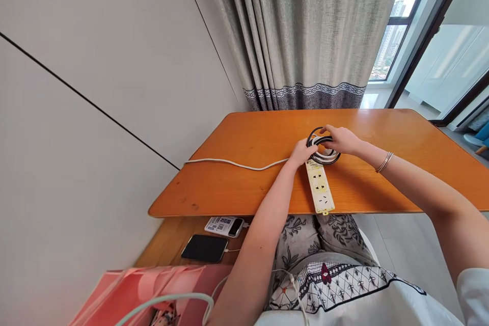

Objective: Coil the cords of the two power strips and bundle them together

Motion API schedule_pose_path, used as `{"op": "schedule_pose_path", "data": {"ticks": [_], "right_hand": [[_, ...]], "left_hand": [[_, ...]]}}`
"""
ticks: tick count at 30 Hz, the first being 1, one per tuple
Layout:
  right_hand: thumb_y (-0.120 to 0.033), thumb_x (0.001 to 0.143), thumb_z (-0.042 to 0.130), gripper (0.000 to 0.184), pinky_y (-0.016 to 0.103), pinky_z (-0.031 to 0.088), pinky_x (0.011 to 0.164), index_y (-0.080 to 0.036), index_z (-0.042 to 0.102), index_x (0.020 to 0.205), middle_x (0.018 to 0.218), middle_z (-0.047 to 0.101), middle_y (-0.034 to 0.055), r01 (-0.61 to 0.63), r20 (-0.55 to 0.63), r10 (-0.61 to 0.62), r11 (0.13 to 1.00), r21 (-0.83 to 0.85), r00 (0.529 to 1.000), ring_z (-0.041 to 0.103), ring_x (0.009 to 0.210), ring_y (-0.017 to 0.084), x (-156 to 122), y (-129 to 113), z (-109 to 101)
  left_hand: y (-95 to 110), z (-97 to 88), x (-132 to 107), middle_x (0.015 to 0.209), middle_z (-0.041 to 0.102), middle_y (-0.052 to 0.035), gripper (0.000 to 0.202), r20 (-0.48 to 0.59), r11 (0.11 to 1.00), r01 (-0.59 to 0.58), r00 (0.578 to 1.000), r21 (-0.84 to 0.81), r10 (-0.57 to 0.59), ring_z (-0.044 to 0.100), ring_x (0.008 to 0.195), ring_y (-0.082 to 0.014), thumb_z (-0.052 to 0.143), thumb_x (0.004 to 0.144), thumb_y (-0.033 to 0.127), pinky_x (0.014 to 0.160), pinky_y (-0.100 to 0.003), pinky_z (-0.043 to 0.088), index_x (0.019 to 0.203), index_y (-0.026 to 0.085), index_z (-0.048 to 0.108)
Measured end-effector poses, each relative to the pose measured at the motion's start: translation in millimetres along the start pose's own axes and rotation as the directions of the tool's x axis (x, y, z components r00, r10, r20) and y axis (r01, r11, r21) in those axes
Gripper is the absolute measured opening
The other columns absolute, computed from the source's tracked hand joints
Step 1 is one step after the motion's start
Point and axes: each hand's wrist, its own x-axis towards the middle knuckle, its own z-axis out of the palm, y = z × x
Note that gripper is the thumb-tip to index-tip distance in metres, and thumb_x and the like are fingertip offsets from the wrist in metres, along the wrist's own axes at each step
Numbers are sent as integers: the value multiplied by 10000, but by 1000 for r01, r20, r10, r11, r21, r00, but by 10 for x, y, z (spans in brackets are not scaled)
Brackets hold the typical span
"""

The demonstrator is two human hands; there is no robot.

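Observation:
A white power strip (320, 188) lies lengthwise on the orange-brown table (229, 191), its lower end at the near edge. Over its far end sits a coil of black and white cable (325, 159). My left hand (303, 153) grips the coil's left side, thumb across the loops. At the coil's upper right, my right hand (342, 140) has its fingers bent around the black loops; some fingertips are hidden. From beside my left hand, a white cord (244, 166) runs left across the table to its far left edge.
Below the table's left side, a black-screened phone (204, 248) and a white power bank (223, 226) lie on a wooden surface, with thin cables attached. A pink bag (153, 285) stands at lower left. A grey curtain (305, 35) hangs behind the table, beside a pale wall (95, 61).

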Motion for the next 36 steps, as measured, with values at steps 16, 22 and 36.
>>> {"op": "schedule_pose_path", "data": {"ticks": [16,22,36], "right_hand": [[-315,753,717,395,300,453,695,-176,642,1116,734,691,5,-201,-175,297,883,425,939,642,692,201,136,24,263],[-264,665,688,365,285,455,647,-189,637,1018,652,646,-29,-149,-176,324,767,624,930,601,618,174,185,-35,355],[-352,670,616,187,248,325,554,-174,596,619,568,499,-46,-129,-128,291,719,683,948,428,582,109,178,-41,426]], "left_hand": [[239,222,-258,1594,429,-112,146,-211,730,-113,918,674,336,264,1530,-358,598,833,123,1247,-639,134,783,197,713],[93,200,-152,1608,418,-89,125,-157,823,-63,971,564,182,213,1551,-389,688,823,265,1222,-665,192,741,200,756],[-64,120,10,1504,537,-101,191,-163,918,-53,978,392,126,310,1516,-325,736,807,355,1268,-510,206,708,197,778]]}}
